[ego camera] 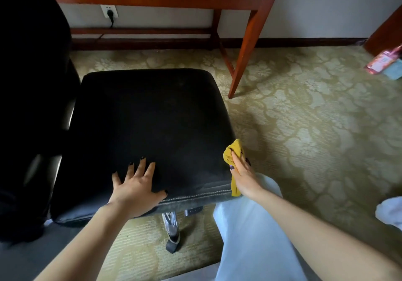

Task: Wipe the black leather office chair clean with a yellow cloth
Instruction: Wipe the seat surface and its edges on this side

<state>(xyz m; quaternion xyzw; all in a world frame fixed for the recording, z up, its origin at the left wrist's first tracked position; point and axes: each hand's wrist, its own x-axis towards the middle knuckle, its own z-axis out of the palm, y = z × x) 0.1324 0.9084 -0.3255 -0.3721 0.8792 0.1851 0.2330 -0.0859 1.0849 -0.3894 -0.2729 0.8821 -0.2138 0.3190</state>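
Right hand [241, 172] grips one yellow cloth [233, 150] beside one chair [152, 117].

No readable text is showing anywhere right now. The pink packet [384, 63], lying on the carpet [304, 128] at far right, is carrying print, but it's coming through too blurred to read.

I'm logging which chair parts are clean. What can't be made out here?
Head view:
Backrest: too dark, cut off by the left edge.
Chair base: mostly hidden under the seat.
Yellow cloth: bunched, partly covered by the right hand gripping it.
Seat under the left hand: covered by the palm.
Pink packet: blurred, cut by the right edge.
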